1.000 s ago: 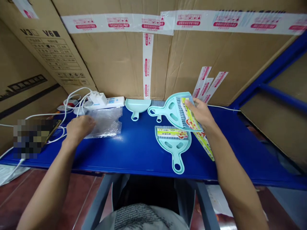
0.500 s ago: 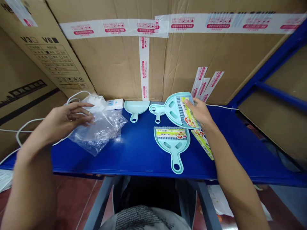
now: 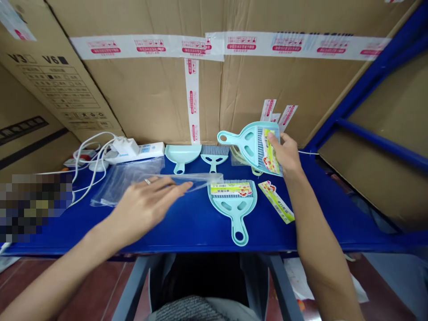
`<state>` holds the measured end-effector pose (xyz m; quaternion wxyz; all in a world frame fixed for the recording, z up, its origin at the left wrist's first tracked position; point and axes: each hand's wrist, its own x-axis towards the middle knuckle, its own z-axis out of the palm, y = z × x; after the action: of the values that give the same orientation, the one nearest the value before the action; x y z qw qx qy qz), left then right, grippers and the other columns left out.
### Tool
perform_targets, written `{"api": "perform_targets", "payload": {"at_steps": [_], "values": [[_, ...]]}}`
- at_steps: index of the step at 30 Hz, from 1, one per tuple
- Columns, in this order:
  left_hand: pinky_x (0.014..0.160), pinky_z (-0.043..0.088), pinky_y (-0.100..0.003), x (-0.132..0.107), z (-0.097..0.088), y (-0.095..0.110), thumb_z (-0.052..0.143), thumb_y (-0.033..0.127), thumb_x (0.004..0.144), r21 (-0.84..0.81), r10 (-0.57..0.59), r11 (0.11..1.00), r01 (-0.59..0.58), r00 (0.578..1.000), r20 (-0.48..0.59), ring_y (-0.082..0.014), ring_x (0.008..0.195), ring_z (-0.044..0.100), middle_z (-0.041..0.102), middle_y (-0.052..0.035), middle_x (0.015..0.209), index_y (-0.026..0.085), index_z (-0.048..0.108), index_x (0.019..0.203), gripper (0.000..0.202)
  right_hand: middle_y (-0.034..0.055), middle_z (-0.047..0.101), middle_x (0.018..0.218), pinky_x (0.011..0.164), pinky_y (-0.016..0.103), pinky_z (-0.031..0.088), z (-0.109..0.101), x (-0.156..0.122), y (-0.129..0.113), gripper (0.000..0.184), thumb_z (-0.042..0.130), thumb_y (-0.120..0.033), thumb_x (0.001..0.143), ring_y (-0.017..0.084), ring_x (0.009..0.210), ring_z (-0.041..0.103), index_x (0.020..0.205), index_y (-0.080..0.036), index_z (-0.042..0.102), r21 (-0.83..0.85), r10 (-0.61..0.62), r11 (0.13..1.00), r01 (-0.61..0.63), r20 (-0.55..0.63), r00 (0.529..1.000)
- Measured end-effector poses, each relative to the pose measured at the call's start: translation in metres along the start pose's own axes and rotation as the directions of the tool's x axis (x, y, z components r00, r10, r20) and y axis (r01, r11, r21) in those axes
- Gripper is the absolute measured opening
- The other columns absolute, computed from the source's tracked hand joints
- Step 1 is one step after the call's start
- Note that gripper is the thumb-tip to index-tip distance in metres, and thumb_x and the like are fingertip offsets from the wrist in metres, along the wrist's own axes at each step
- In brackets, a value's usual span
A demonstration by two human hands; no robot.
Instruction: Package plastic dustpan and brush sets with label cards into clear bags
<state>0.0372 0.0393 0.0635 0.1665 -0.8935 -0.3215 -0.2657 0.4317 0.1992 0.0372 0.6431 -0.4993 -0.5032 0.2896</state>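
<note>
Gripping plastic dustpan (image 3: 247,142), filmy bag (image 3: 203,180) (clear)

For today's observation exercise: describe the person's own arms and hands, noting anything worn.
Both forearms are bare: no sleeves, gloves or watch in view. The left hand wears a slim pale ring on one finger; the right hand wears nothing.

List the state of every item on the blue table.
clear bag, pinched in the left hand, lifted.
held dustpan set, labelled, gripped by the right hand, raised.
lying dustpan set, labelled, flat on table.
bare dustpan, flat, unlabelled.
bare brush, flat, unlabelled.
loose label, flat on table.
</note>
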Motion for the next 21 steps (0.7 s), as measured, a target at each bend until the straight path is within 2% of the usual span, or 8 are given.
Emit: {"api": "perform_targets", "payload": {"at_steps": [3,5,8,10,12,14,17,21], "values": [[0.074,0.059,-0.036,0.024,-0.014,-0.031,0.058,0.035,0.105,-0.314,-0.087,0.942,0.119,0.990,0.115,-0.0239,0.084,0.075,0.080,-0.0071,0.093,0.027,0.082,0.103,0.025,0.0066,0.081,0.093,0.076,0.040,0.066,-0.005,-0.001,-0.008,0.059,0.086,-0.073,0.070,0.028,0.089,0.079,0.097,-0.023,0.069,0.011,-0.031,0.999,0.031,0.014,0.999],[0.076,0.057,-0.033,0.047,-0.014,-0.048,0.066,0.037,0.102,-0.486,-0.052,0.856,0.177,0.964,0.261,-0.0209,0.082,0.074,0.080,-0.0054,0.092,0.027,0.081,0.096,0.020,0.0073,0.081,0.096,0.078,0.042,0.067,-0.006,-0.004,-0.016,0.058,0.084,-0.074,0.073,0.028,0.092,0.079,0.100,-0.024,0.069,0.006,-0.058,0.998,0.058,0.040,0.998],[0.072,0.055,-0.028,0.079,0.010,-0.057,0.070,0.027,0.098,-0.654,0.174,0.727,0.209,0.866,0.469,-0.0178,0.079,0.074,0.080,-0.0051,0.089,0.024,0.082,0.089,0.015,0.0084,0.080,0.103,0.081,0.044,0.066,-0.006,-0.009,-0.032,0.056,0.080,-0.073,0.079,0.029,0.098,0.078,0.106,-0.026,0.069,-0.024,-0.137,0.990,0.139,0.052,0.989],[0.070,0.053,-0.026,0.095,0.029,-0.055,0.075,0.021,0.092,-0.700,0.275,0.676,0.228,0.804,0.527,-0.0167,0.076,0.074,0.080,-0.0034,0.084,0.023,0.081,0.085,0.009,0.0084,0.080,0.107,0.081,0.044,0.065,-0.004,-0.011,-0.045,0.054,0.080,-0.071,0.081,0.029,0.100,0.078,0.110,-0.027,0.069,-0.059,-0.195,0.978,0.201,0.087,0.977],[0.070,0.051,-0.025,0.105,0.041,-0.052,0.079,0.018,0.088,-0.712,0.317,0.666,0.224,0.779,0.541,-0.0160,0.075,0.074,0.080,-0.0019,0.083,0.022,0.080,0.083,0.006,0.0079,0.078,0.107,0.082,0.043,0.064,0.002,-0.014,-0.058,0.053,0.082,-0.068,0.081,0.029,0.100,0.076,0.111,-0.026,0.069,-0.129,-0.239,0.957,0.261,0.166,0.957],[0.069,0.050,-0.025,0.112,0.043,-0.051,0.079,0.018,0.089,-0.710,0.329,0.675,0.199,0.781,0.531,-0.0154,0.075,0.073,0.080,-0.0012,0.082,0.021,0.079,0.084,0.006,0.0069,0.077,0.105,0.085,0.043,0.063,0.010,-0.016,-0.070,0.052,0.084,-0.066,0.080,0.029,0.099,0.075,0.109,-0.025,0.070,-0.241,-0.255,0.916,0.320,0.265,0.930],[0.067,0.048,-0.026,0.116,0.036,-0.057,0.078,0.018,0.091,-0.697,0.309,0.694,0.178,0.802,0.512,-0.0147,0.072,0.071,0.079,-0.0008,0.081,0.020,0.079,0.086,0.005,0.0052,0.076,0.100,0.087,0.044,0.060,0.023,-0.018,-0.083,0.053,0.082,-0.067,0.081,0.029,0.097,0.072,0.110,-0.024,0.072,-0.380,-0.223,0.845,0.377,0.389,0.894],[0.069,0.047,-0.028,0.116,0.032,-0.067,0.081,0.021,0.088,-0.686,0.301,0.717,0.124,0.832,0.465,-0.0154,0.072,0.068,0.077,-0.0019,0.080,0.019,0.079,0.084,0.005,0.0051,0.077,0.101,0.088,0.043,0.058,0.039,-0.018,-0.093,0.048,0.078,-0.064,0.087,0.028,0.094,0.071,0.112,-0.024,0.071,-0.403,-0.210,0.812,0.422,0.473,0.855]]}}
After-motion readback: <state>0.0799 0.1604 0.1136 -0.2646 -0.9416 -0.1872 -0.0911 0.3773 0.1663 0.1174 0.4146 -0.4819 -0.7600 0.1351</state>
